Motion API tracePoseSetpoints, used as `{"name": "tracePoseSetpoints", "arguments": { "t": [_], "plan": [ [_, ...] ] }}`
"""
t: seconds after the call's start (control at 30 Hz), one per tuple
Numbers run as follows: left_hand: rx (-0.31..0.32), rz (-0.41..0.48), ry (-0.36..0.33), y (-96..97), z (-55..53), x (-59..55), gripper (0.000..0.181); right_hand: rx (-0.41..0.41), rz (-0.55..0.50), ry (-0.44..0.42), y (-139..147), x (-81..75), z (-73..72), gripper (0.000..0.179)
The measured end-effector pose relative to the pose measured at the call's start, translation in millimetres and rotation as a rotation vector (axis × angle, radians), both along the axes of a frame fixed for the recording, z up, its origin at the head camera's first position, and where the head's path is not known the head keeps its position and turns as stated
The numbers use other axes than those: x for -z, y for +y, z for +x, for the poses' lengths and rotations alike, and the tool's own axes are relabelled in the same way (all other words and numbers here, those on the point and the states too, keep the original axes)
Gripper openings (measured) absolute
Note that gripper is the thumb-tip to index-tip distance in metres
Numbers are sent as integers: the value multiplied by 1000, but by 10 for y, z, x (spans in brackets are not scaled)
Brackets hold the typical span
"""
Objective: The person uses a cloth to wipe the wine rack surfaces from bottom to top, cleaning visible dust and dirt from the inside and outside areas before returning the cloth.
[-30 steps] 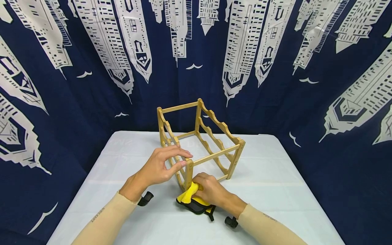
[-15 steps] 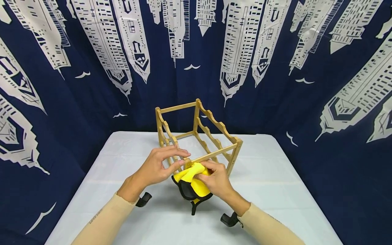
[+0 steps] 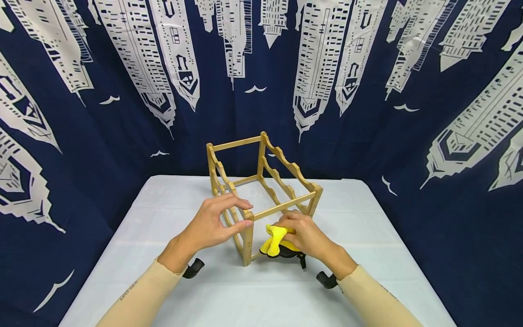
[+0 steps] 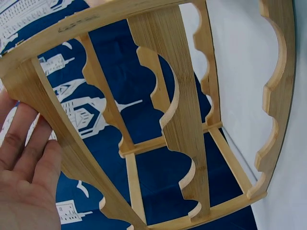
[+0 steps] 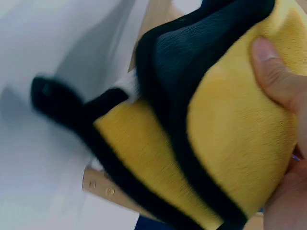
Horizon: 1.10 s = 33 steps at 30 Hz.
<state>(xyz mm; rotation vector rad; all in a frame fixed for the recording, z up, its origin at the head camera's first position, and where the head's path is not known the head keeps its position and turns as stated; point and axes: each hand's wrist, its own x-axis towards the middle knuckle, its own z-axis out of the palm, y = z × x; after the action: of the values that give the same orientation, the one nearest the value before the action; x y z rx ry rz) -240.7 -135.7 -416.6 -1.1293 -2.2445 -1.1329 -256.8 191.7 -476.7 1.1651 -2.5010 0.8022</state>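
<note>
A light wooden wine rack with scalloped rails [image 3: 248, 245] stands on the table, one corner post toward me. My left hand [image 3: 214, 220] holds that corner at the top, thumb on the near side. Its fingers lie against a scalloped rail in the left wrist view. My right hand [image 3: 304, 234] pinches a bunched yellow microfiber cloth [image 3: 276, 240] with a grey side and black edging, by the rack's front lower part. In the right wrist view, the thumb presses on the yellow side of the cloth [image 5: 235, 124], and a black loop [image 5: 53, 100] hangs from its corner.
The table [image 3: 163, 304] has a white cover. Behind and beside it hangs a navy curtain [image 3: 245, 113] printed with white buildings. Black wrist-worn cameras [image 3: 194, 268] show under both forearms.
My right hand lifted the cloth up the front corner post, then moved it right and down toward the front lower rail. The left hand stayed on the rack's corner.
</note>
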Motion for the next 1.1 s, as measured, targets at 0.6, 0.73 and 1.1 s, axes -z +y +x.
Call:
{"name": "tracePoseSetpoints", "arguments": {
  "t": [0.6,0.73,1.1],
  "plan": [
    [-53,11,-5,50,36,9,27,-55,228,-238,-410,513,32,50],
    [-74,9,-9,47,61,8,27,-120,239,-179,-395,571,30,53],
    [-90,9,-4,78,64,11,25,-135,281,31,-447,577,-12,27]
  ]
}}
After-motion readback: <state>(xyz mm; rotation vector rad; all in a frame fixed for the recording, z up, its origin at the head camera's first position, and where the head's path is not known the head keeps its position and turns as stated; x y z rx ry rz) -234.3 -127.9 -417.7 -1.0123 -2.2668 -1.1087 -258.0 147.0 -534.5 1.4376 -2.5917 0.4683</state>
